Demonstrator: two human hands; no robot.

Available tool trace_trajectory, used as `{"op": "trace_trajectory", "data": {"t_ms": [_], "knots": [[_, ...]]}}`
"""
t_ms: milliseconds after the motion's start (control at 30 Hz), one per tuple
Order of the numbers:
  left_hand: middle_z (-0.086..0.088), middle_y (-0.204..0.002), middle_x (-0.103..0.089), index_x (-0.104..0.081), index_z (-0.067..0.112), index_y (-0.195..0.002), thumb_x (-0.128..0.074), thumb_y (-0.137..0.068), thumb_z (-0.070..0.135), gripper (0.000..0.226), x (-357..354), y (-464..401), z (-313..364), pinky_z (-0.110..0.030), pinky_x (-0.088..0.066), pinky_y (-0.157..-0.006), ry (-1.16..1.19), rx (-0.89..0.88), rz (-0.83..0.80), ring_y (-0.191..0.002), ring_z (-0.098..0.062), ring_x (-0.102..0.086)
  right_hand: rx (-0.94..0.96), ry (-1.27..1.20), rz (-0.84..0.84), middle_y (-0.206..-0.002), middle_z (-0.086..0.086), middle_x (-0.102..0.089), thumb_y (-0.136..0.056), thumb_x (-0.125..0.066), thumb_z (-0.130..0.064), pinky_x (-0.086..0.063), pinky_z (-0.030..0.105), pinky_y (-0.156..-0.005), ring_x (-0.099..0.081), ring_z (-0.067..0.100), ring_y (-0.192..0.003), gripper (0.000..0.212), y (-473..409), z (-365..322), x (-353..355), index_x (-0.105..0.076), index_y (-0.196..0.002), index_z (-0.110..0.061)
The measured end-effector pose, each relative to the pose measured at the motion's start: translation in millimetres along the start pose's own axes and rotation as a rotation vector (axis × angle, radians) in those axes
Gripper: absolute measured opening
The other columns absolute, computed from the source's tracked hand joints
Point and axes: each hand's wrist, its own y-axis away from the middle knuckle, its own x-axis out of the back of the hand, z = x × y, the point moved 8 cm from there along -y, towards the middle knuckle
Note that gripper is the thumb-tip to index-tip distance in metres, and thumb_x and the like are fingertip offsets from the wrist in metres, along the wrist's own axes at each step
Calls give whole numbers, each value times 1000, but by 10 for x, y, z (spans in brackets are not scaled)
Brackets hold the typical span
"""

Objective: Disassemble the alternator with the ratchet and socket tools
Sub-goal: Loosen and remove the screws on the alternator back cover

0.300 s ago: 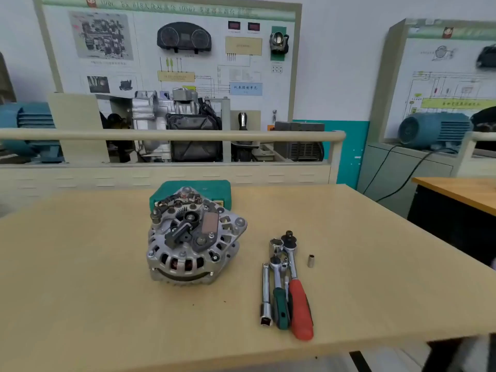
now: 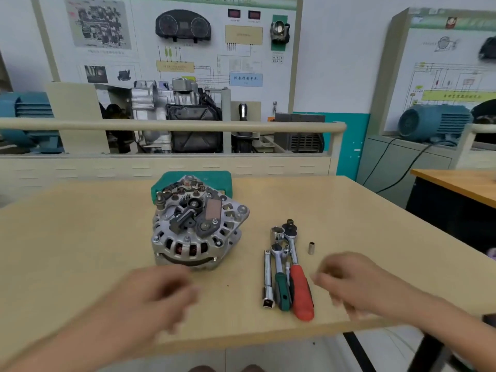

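Nearest me, my left hand and my right hand hover low over the front of the table, both smeared by motion. Each holds nothing; the fingers look loosely curled, but I cannot tell their exact set through the blur.

Between and just beyond the hands: the tools lie side by side, namely a red-handled ratchet, a green-handled ratchet and a chrome extension bar, with a large socket touching the ratchet heads. A small socket stands apart, just to their right.

Left of the tools: the alternator rests tilted on the table, its rear cover and fasteners facing me, untouched.

Behind it: a green tool case, partly hidden by the alternator.

Judgement: the step is picking a tool. I would steady the housing with the left hand, take one ratchet with the right, and seat a matching socket squarely before turning, so the nut is not rounded.

Fastener sizes are too small to read. The wall-board print is illegible.
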Motion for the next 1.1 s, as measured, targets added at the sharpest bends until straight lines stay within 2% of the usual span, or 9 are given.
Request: {"op": "trace_trajectory", "data": {"t_ms": [133,233,333,433,567,700,833,1000,1100], "knots": [[7,-74,-56,-52,22,-78,-47,-91,42,24,-708,-689,296,-23,-43,-57,-293,-16,-61,-68,-8,-55,41,95,-2,-54,3,-55,-94,-47,-17,-36,16,-33,-47,6,-28,31,-553,-238,-136,-52,-66,-4],[7,-65,-46,-41,22,-64,-47,-91,30,28,-906,-981,289,-19,-33,-48,-286,21,-77,-61,-10,-49,33,223,-10,-53,2,-48,-90,-50,-15,-34,16,-36,-48,10,-35,35,-762,-270,-281,-41,-56,-12],[4,-68,-45,-39,21,-70,-48,-83,28,17,-1066,-1091,265,-26,-37,-53,-325,-1,-88,-72,-20,-56,64,460,35,-57,2,-35,-89,-44,-6,-23,20,-41,-33,9,-48,35,-900,-296,-443,-32,-57,-13],[8,-63,-43,-37,24,-65,-49,-83,31,23,-1059,-1126,181,-23,-29,-45,-306,17,-121,-62,-16,-47,37,497,26,-57,2,-32,-88,-42,-2,-19,23,-42,-28,9,-48,36,-993,-269,-486,-30,-56,-13],[8,-58,-43,-39,22,-57,-48,-87,37,34,-1029,-1076,32,-21,-24,-41,-273,85,-167,-50,-6,-39,-10,463,-53,-55,3,-37,-88,-49,-8,-26,19,-41,-39,14,-49,37,-1041,-276,-474,-34,-55,-12],[8,-59,-46,-41,22,-57,-49,-85,41,35,-1023,-1091,-60,-24,-27,-45,-223,111,-150,-53,-7,-42,-31,553,-100,-51,10,-54,-89,-48,-4,-31,18,-44,-63,27,-79,36,-1080,-325,-543,-39,-55,-11],[8,-58,-46,-41,22,-57,-48,-86,43,36,-1014,-1099,-86,-24,-26,-44,-235,103,-139,-52,-7,-42,-60,505,-110,-16,-5,-27,-88,-46,-7,-35,17,-43,-54,22,-48,36,-1090,-317,-571,-39,-53,-11],[7,-58,-46,-40,24,-62,-41,-93,38,34,-917,-1075,-12,-19,-25,-40,-180,10,-37,-51,-4,-42,-70,293,-62,-29,-2,-39,-87,-53,-19,-34,19,-39,-45,15,-37,38,-1062,-354,-413,-34,-55,-11],[5,-62,-52,-47,21,-69,-38,-97,33,32,-772,-1144,52,-23,-38,-53,87,14,86,-53,-7,-48,-5,278,7,-39,3,-41,-85,-54,-22,-26,14,-33,-41,11,-36,40,-1000,-498,-248,-33,-53,-11]]}}
